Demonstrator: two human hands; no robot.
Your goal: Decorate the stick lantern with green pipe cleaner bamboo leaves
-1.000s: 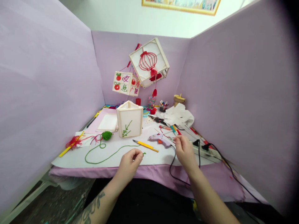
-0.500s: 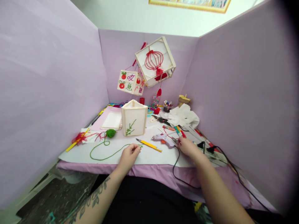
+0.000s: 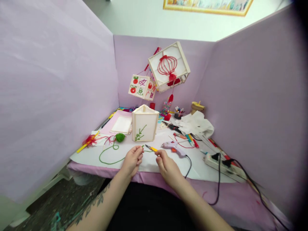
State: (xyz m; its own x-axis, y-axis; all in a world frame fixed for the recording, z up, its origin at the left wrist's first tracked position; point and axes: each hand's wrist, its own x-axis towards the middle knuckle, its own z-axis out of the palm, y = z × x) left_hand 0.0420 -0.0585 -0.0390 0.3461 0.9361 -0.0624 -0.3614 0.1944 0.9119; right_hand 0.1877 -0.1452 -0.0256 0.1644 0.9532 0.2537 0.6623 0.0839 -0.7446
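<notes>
My left hand [image 3: 133, 158] is closed, its thumb and finger pinching the end of a green yarn [image 3: 112, 163]. The yarn loops left across the paper to a green ball [image 3: 120, 137]. My right hand [image 3: 168, 165] is closed on the back part of a yellow craft knife [image 3: 152, 148]; its blade points toward my left fingertips, a small gap apart. My palm hides the knife's rear end. Just behind the hands stands a three-sided white lantern [image 3: 145, 125] with a green plant shape on its front panel. A lilac glue gun [image 3: 173, 148] lies right of the knife.
A power strip [image 3: 218, 162] with black cords lies at the right edge. Crumpled white cloth [image 3: 197, 124], pliers [image 3: 172, 126] and markers [image 3: 191, 140] sit behind the glue gun. A framed panel [image 3: 122, 124] and red threads [image 3: 90, 140] lie left. Decorated lanterns [image 3: 169, 67] hang behind.
My right hand has moved left from beside the glue gun to the craft knife. My left hand keeps its pinch on the yarn end. The view has shifted slightly left.
</notes>
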